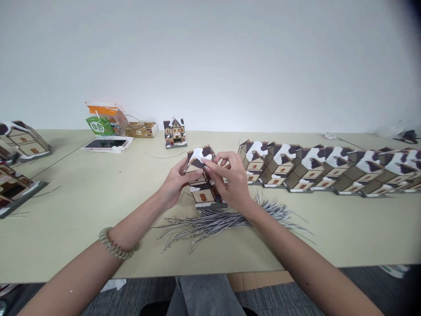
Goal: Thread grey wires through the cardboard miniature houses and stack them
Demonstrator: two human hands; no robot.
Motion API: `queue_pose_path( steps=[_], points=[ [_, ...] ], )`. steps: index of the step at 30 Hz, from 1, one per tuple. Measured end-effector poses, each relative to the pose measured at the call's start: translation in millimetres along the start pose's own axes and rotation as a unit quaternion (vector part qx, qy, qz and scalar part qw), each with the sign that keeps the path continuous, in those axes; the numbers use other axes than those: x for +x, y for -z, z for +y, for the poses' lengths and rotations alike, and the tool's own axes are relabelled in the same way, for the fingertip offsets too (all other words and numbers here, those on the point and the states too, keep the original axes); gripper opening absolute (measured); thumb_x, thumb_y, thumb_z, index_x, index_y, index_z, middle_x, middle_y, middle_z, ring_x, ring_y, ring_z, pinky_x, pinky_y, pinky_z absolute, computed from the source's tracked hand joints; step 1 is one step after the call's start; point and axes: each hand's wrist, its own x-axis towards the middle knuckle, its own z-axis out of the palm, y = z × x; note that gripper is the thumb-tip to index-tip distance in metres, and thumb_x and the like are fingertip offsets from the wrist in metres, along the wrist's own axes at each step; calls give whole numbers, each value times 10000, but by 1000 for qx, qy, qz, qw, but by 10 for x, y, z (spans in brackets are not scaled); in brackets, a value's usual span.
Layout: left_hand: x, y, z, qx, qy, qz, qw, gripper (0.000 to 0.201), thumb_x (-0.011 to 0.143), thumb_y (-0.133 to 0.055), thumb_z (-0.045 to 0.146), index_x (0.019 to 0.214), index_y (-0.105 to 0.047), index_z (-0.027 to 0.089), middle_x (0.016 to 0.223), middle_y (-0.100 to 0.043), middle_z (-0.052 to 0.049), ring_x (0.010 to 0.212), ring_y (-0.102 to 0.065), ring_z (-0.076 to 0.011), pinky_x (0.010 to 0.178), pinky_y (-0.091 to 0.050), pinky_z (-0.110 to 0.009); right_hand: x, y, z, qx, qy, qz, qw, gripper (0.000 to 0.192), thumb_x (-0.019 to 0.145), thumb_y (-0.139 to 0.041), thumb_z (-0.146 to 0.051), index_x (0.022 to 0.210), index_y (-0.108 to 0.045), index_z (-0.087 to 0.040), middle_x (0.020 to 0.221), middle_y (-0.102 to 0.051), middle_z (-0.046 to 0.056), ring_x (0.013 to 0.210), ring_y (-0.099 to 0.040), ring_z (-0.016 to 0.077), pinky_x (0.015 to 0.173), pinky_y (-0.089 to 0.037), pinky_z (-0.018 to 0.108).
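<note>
A small model house with a snow-covered dark roof stands on the table in front of me. My left hand grips its left side, thumb lying across the front below the roof. At the roof's right edge, my right hand has thumb and index finger pinched together; whatever is between them is hidden or too small to make out. Just below the house lies a loose bundle of thin grey wires, partly under my right forearm.
To the right stands a row of several similar houses. Others sit at the far left, and one is near the wall. A phone, a snack bag and a gold box lie at the back left of the table.
</note>
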Motion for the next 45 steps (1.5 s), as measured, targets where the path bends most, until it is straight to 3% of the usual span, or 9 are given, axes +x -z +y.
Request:
queue_pose_path(
  steps=[5,12,19,34,40,45],
  points=[
    [-8,-9,17,-6,-2,-1,1000,578,640,-792,318,1180,-606,229,1162,-643,-57,1046,-581,-225,876,-434,-296,-1,10,-16,-31,38,6,999,278,856,-551,-167,1093,-647,-274,904,-577,58,787,-477,167,641,-436,304],
    [-1,-4,9,-11,4,4,1000,595,639,-792,314,1196,-597,239,1179,-634,-60,1046,-583,-224,881,-437,-303,-2,3,-34,-47,85,87,991,221,812,-616,-147,990,-661,-270,794,-615,34,713,-534,157,580,-423,293],
    [-1,-3,7,-7,2,10,1000,575,637,-791,317,1175,-608,229,1175,-642,-63,1042,-591,-236,865,-447,-305,24,22,-63,-2,30,92,995,142,844,-589,-169,843,-675,-282,729,-621,6,704,-568,150,628,-454,311],
    [-36,-45,49,16,-30,3,999,615,622,-800,338,1196,-601,243,1191,-648,-53,1112,-572,-258,892,-455,-296,62,72,-119,67,-27,42,997,133,855,-570,-192,804,-677,-252,753,-654,19,743,-579,158,624,-474,307],
    [-62,-68,69,13,-38,-15,999,616,609,-803,354,1180,-611,226,1180,-650,-58,1091,-580,-268,850,-478,-293,86,101,-158,58,-4,47,997,129,856,-564,-148,800,-632,-242,741,-625,6,746,-561,151,674,-458,321],
    [-81,-88,88,10,-41,-27,999,630,616,-798,353,1199,-592,232,1190,-643,-55,1089,-579,-260,820,-483,-276,91,129,-175,63,-47,31,996,76,850,-586,-200,795,-624,-236,783,-542,15,789,-510,158,684,-443,321]
  ],
)
